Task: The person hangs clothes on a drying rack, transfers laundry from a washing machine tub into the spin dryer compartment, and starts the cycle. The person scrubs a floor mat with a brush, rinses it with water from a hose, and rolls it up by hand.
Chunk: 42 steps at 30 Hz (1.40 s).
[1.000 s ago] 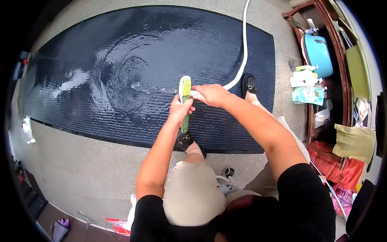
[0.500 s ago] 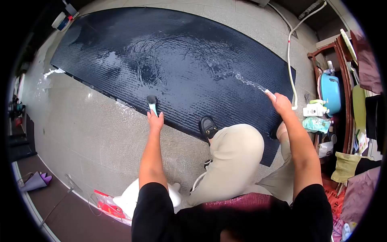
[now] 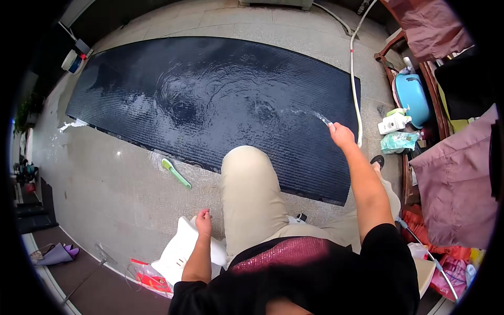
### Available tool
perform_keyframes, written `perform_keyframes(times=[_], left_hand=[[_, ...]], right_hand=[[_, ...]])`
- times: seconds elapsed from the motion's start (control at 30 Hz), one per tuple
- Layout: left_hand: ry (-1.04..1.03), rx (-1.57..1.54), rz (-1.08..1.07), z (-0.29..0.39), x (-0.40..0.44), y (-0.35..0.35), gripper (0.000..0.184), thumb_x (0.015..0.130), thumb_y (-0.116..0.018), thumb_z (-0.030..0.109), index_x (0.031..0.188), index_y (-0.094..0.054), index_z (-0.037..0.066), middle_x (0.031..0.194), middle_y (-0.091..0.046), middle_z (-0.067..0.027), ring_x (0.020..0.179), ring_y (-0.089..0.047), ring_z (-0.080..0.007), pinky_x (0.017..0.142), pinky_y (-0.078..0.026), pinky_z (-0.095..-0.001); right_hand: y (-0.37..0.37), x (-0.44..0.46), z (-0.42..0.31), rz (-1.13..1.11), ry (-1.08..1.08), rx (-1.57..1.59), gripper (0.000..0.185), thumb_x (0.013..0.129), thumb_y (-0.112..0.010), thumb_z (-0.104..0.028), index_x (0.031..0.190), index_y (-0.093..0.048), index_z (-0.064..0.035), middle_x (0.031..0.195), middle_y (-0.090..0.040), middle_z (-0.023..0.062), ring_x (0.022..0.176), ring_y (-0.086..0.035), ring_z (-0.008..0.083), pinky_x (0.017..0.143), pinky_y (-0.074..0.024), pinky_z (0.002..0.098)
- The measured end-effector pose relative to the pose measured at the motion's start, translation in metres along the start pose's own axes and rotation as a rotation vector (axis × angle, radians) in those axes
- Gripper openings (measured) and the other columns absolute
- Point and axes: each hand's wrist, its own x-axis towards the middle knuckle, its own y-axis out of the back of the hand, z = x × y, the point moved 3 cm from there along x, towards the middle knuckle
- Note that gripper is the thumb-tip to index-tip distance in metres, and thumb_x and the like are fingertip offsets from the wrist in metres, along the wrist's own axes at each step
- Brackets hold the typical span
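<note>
Green brush [image 3: 176,174] now on floor [image 3: 121,184], left hand [image 3: 203,222] loose and empty (right hand [image 3: 342,135] still around hose [image 3: 353,79]).

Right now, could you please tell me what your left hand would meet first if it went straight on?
My left hand would probably meet the mat's near edge, beyond some floor, passing just right of the brush; its height is hard to judge.
</note>
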Motion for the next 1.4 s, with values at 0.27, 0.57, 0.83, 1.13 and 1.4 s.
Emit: perform_keyframes(times=[0.27, 0.57, 0.83, 1.13, 1.4], left_hand=[[-0.185, -0.080, -0.030, 0.129, 0.021, 0.009, 0.020, 0.095, -0.049, 0.012, 0.109, -0.061, 0.004, 0.101, -0.066, -0.0067, 0.078, -0.064, -0.0125, 0.064, -0.050, -0.0247], [-0.374, -0.340, 0.325, 0.227, 0.028, 0.029, 0.022, 0.096, -0.046, 0.010, 0.114, -0.057, 0.003, 0.103, -0.064, -0.0048, 0.077, -0.061, -0.0099, 0.065, -0.048, -0.0229], [-0.769, -0.519, 0.082, 0.451, -0.054, -0.033, 0.027, 0.097, -0.048, 0.011, 0.122, -0.050, 0.002, 0.111, -0.060, -0.0076, 0.084, -0.059, -0.0101, 0.072, -0.047, -0.0231], [0.119, -0.368, -0.460, 0.318, -0.053, -0.343, 0.054, 0.092, -0.054, 0.022, 0.139, -0.032, 0.009, 0.109, -0.054, -0.0071, 0.084, -0.051, -0.0137, 0.066, -0.042, -0.0270], [0.771, 0.000, -0.208, 0.091, -0.097, -0.375, 0.066, 0.081, -0.055, 0.018, 0.139, -0.032, -0.004, 0.138, -0.043, -0.0232, 0.124, -0.046, -0.0349, 0.100, -0.040, -0.0390]], right_hand=[[0.013, -0.003, 0.065, 0.021, -0.311, 0.080, 0.071, 0.091, -0.032, -0.061, 0.103, -0.068, -0.0004, 0.112, -0.063, 0.0237, 0.110, -0.058, 0.0372, 0.093, -0.0446, 0.0448], [0.033, -0.010, 0.153, 0.128, -0.395, -0.146, 0.064, 0.087, -0.035, -0.052, 0.094, -0.070, 0.0022, 0.100, -0.065, 0.0268, 0.097, -0.063, 0.0395, 0.086, -0.0482, 0.0473], [0.032, 0.014, 0.197, 0.260, -0.447, -0.106, 0.066, 0.089, -0.032, -0.049, 0.087, -0.070, 0.0055, 0.092, -0.065, 0.0290, 0.092, -0.064, 0.0421, 0.085, -0.0474, 0.0487], [0.026, 0.027, 0.132, 0.137, -0.310, -0.146, 0.061, 0.087, -0.033, -0.049, 0.090, -0.072, -0.0020, 0.094, -0.066, 0.0254, 0.095, -0.063, 0.0402, 0.085, -0.0477, 0.0477], [0.029, 0.034, 0.175, 0.171, -0.322, -0.163, 0.060, 0.089, -0.033, -0.047, 0.086, -0.071, -0.0013, 0.089, -0.066, 0.0249, 0.089, -0.064, 0.0407, 0.082, -0.0485, 0.0466]])
